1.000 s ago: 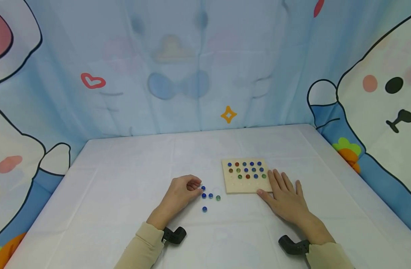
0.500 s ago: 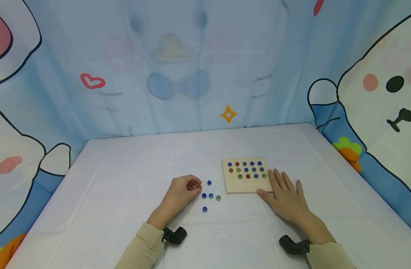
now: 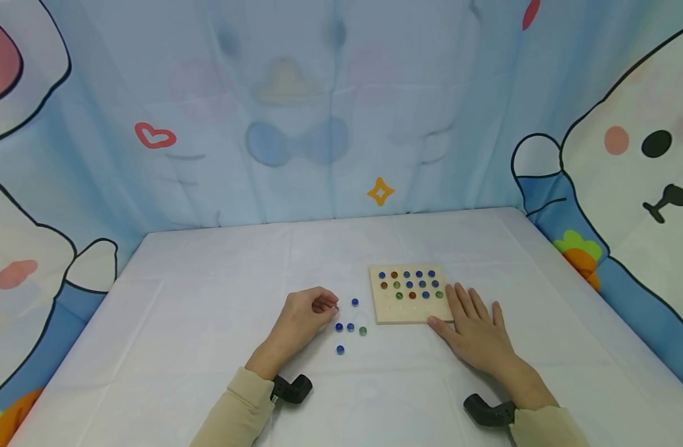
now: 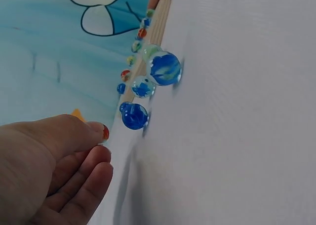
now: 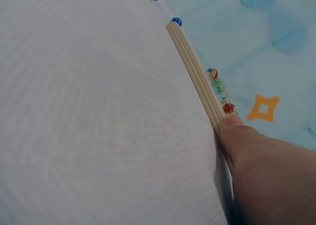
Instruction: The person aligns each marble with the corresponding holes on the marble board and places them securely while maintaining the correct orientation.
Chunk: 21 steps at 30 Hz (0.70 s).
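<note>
My left hand [image 3: 308,312] is just left of several loose glass marbles on the table. It pinches a red marble [image 4: 105,132] between thumb and fingers, mostly hidden by the thumb. A blue marble [image 3: 355,302] lies by itself between that hand and the wooden board [image 3: 382,315]. Nearer are more blue ones and a green marble [image 3: 363,331]. Rows of blue, red and green marbles sit in the board's hollows, while its front row holds none. With straight, spread fingers, my right hand [image 3: 478,335] rests at the board's right front corner, its thumb [image 5: 232,121] against the edge.
A white cloth covers the table [image 3: 218,267]. Behind it hangs a blue curtain [image 3: 297,186] printed with cartoon figures. Each wrist wears a black camera mount, such as the left one [image 3: 294,390].
One blue marble has rolled from beside my left fingertips rightward and slightly away, toward the board, then stands apart. Both hands have stayed almost in place.
</note>
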Motion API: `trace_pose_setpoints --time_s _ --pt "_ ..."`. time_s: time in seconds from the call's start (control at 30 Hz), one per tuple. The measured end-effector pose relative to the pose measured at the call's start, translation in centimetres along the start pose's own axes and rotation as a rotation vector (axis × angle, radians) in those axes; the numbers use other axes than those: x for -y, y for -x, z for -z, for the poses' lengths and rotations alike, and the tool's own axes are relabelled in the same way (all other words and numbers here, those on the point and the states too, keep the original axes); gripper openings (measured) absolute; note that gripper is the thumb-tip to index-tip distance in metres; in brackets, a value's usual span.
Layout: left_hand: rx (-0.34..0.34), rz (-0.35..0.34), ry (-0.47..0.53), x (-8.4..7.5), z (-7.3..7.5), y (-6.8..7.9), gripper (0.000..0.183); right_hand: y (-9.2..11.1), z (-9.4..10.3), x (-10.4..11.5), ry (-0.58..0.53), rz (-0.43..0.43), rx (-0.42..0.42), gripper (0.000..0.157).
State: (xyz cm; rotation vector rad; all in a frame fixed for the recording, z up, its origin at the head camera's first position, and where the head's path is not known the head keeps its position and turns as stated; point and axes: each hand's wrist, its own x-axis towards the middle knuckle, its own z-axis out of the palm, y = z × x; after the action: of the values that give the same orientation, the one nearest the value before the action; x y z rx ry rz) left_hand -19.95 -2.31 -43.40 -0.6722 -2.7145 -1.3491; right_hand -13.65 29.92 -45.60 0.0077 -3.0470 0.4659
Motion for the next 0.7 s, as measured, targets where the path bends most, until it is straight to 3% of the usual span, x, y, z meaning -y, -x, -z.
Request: trace_pose_setpoints --time_s 0.7 --pt "0.056 -0.028 0.035 -2.7 -1.1 -2.6 0.012 0.1 0.1 0.2 -0.012 0.001 -0.004 0.093"
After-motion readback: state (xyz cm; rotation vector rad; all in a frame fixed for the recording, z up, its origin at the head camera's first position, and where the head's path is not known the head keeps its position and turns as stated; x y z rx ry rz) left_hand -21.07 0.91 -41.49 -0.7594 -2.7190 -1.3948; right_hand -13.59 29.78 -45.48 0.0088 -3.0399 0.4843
